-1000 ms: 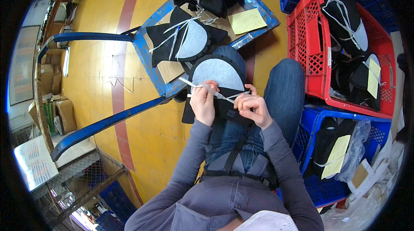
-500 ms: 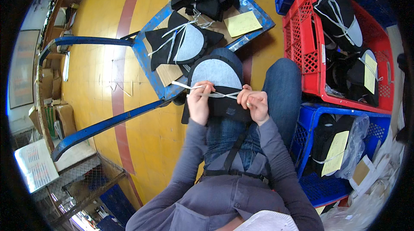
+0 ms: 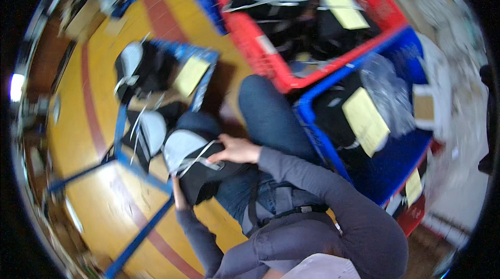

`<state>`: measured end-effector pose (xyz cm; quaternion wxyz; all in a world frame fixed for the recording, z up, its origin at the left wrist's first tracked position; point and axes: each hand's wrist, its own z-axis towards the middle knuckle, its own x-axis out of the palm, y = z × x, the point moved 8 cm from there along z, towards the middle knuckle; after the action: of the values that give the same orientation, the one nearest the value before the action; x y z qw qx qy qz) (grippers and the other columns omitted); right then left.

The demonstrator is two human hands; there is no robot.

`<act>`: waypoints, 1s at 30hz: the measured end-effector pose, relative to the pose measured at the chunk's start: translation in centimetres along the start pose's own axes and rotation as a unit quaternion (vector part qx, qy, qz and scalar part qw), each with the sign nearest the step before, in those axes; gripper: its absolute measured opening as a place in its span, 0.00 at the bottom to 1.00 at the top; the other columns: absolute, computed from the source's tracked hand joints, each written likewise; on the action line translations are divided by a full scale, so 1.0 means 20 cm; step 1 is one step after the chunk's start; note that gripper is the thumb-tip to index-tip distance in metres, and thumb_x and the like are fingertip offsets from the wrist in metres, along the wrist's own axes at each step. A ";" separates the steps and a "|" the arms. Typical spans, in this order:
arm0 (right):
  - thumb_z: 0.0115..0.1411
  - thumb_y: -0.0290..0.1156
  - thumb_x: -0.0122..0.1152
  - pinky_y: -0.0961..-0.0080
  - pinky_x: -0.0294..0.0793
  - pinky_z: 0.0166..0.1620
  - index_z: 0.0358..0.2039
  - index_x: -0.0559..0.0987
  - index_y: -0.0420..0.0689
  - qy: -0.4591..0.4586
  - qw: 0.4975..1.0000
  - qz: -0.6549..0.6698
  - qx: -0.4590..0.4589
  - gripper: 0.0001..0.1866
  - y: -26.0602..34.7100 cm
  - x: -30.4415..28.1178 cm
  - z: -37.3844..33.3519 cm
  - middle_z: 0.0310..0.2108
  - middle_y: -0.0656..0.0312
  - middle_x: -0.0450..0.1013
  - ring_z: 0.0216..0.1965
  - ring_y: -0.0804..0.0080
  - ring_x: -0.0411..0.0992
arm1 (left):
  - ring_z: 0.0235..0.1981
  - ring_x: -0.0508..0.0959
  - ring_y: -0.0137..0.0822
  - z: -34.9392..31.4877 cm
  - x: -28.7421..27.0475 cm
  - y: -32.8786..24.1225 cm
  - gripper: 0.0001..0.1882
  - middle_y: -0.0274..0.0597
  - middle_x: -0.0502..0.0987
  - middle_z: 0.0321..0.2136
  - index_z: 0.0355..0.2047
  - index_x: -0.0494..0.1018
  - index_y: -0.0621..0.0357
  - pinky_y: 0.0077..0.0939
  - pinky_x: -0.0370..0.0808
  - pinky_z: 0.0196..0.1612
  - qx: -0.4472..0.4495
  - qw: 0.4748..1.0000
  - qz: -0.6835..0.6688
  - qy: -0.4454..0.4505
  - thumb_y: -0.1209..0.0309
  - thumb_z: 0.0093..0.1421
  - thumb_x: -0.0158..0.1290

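On my lap lies a bundle of black fabric pieces with a light grey rounded piece on top. A white string runs across it, its loops gathered near the middle. My left hand grips the bundle's near left edge, its fingers partly hidden by the side of the stack. From the right, my right hand rests over the top, thumb and fingers spread beside the string. Motion blurs the picture a little.
A blue cart at the left carries similar tied bundles and a yellow paper. Right of my knee stand a red crate and a blue crate, holding bundles, yellow papers and clear plastic.
My view has turned right, so crates and cart appear shifted left. Both hands have let go of the stretched string; the left moved to the bundle's edge, the right onto its top.
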<state>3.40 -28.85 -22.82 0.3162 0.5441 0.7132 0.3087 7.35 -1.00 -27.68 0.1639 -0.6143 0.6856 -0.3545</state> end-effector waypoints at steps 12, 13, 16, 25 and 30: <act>0.40 0.38 0.73 0.73 0.57 0.60 0.57 0.61 0.28 -0.199 0.913 0.294 -0.200 0.47 0.13 -0.65 -0.84 0.54 0.45 0.65 0.56 0.60 0.63 | 0.59 0.64 0.45 -0.36 0.94 -0.71 0.47 0.52 0.65 0.57 0.60 0.57 0.66 0.38 0.58 0.62 0.233 0.940 0.134 0.210 0.34 0.58 0.38; 0.40 0.34 0.72 0.74 0.59 0.59 0.56 0.63 0.29 -0.223 0.891 0.319 -0.232 0.44 0.11 -0.73 -0.94 0.52 0.48 0.67 0.54 0.61 0.65 | 0.61 0.62 0.46 -0.37 1.03 -0.77 0.50 0.54 0.65 0.57 0.61 0.56 0.66 0.37 0.54 0.64 0.283 0.906 0.160 0.270 0.31 0.56 0.38; 0.45 0.35 0.66 0.72 0.68 0.51 0.49 0.71 0.35 -0.321 0.803 0.467 -0.185 0.31 -0.02 -0.94 -1.36 0.44 0.54 0.73 0.45 0.64 0.72 | 0.59 0.65 0.45 -0.52 1.41 -0.94 0.49 0.58 0.64 0.57 0.60 0.58 0.67 0.35 0.55 0.62 0.319 0.866 0.173 0.344 0.33 0.56 0.42; 0.61 0.39 0.49 0.69 0.75 0.46 0.46 0.75 0.40 -0.470 0.582 0.541 -0.384 0.18 -0.74 -1.82 -2.12 0.41 0.57 0.76 0.41 0.65 0.75 | 0.48 0.72 0.33 0.00 1.09 -0.77 0.25 0.45 0.71 0.52 0.59 0.61 0.61 0.27 0.65 0.52 0.144 0.946 0.165 0.238 0.60 0.66 0.45; 0.62 0.41 0.49 0.64 0.75 0.47 0.48 0.74 0.40 -0.510 0.536 0.524 -0.422 0.20 -1.16 -2.09 -2.28 0.45 0.54 0.74 0.44 0.60 0.74 | 0.42 0.74 0.28 0.21 0.78 -0.67 0.21 0.36 0.74 0.48 0.56 0.65 0.56 0.21 0.68 0.43 0.085 0.962 0.208 0.157 0.61 0.66 0.45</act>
<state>-37.35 -78.85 -8.44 0.6011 0.6891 -0.1948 0.3548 16.94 -17.03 -18.17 0.1764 -0.3784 0.7827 -0.4616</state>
